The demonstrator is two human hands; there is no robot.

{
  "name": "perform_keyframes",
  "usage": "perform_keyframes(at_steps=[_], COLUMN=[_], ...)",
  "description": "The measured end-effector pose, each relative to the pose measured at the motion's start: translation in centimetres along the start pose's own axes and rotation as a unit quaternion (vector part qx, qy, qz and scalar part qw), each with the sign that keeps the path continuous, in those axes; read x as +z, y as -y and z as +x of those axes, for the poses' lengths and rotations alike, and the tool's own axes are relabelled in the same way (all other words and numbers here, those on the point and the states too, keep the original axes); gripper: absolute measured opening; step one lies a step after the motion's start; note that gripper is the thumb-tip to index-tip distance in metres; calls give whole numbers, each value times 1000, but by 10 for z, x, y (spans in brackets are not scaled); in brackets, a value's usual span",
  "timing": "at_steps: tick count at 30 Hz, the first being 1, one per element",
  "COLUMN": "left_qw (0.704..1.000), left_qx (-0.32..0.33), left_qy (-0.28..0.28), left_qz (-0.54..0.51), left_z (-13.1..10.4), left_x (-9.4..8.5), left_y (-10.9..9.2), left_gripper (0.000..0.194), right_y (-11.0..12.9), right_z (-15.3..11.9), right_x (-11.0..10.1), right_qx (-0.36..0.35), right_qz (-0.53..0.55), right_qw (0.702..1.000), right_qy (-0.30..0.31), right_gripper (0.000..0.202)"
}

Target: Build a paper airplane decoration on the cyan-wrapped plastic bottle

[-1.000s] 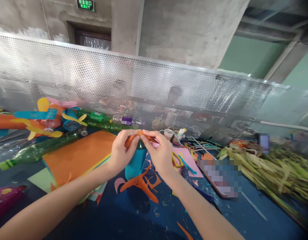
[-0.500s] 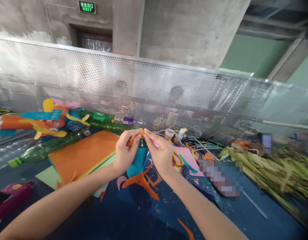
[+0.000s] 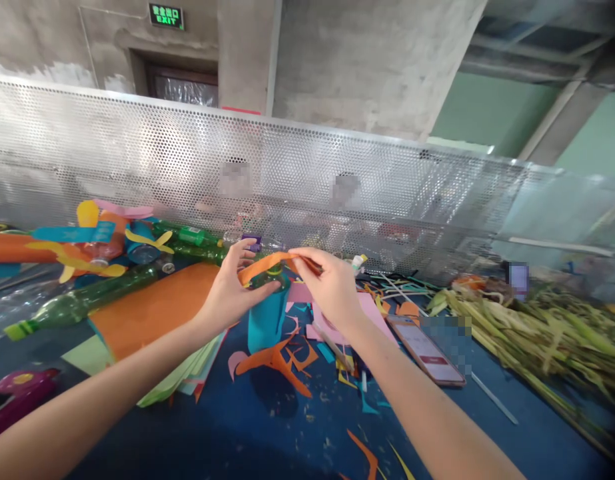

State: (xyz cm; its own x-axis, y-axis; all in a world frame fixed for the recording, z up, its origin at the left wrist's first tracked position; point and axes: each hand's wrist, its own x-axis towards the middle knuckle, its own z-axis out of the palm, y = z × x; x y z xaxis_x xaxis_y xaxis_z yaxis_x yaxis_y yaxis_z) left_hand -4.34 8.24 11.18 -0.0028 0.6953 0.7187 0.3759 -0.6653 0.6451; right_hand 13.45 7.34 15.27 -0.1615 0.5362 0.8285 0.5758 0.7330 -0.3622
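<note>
My right hand (image 3: 332, 283) pinches an orange paper strip (image 3: 267, 265) between thumb and fingertips, above the neck of a bottle. The strip reaches left toward my left hand (image 3: 234, 283), whose fingers are spread with the thumb stretched toward the bottle. A sheet of blue paper (image 3: 264, 320) wraps the bottle, which stands upright on the table. At the foot of the bottle lies an orange cut-out (image 3: 272, 362) with curved arms, next to a pink scrap (image 3: 236, 365).
Orange sheets (image 3: 152, 307) and a green bottle (image 3: 97, 293) lie left, near paper-trimmed bottle models (image 3: 102, 240). A magenta glue gun (image 3: 22, 397) is at lower left. A phone (image 3: 430, 353) and corn husks (image 3: 537, 333) lie right. A perforated metal barrier (image 3: 387, 180) stands behind.
Both hands were pinching the orange paper together over the bottle. My left hand has opened and moved left; my right hand has shifted slightly right, and the strip is now stretched out between them.
</note>
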Motion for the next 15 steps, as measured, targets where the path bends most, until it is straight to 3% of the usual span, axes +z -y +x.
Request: perform_keyframes(at_steps=[3, 5, 7, 10, 15], left_qw=[999, 996, 994, 991, 978], left_qx=[-18, -29, -36, -51, -111], left_qy=[27, 49, 65, 79, -4], left_qz=[-38, -67, -83, -95, -175], left_z=[4, 8, 14, 28, 57], left_x=[2, 2, 1, -4, -17], left_y=[3, 5, 7, 8, 17], left_gripper=[74, 73, 67, 56, 46], right_y=[-8, -21, -36, -56, -73], right_z=[15, 24, 28, 20, -18], right_x=[-12, -21, -30, -39, -48], right_qx=[5, 53, 130, 241, 350], right_qz=[-51, -39, 28, 150, 245], right_qw=[997, 995, 989, 958, 904], right_qy=[-59, -81, -66, -46, -40], right_gripper=[19, 16, 14, 18, 19])
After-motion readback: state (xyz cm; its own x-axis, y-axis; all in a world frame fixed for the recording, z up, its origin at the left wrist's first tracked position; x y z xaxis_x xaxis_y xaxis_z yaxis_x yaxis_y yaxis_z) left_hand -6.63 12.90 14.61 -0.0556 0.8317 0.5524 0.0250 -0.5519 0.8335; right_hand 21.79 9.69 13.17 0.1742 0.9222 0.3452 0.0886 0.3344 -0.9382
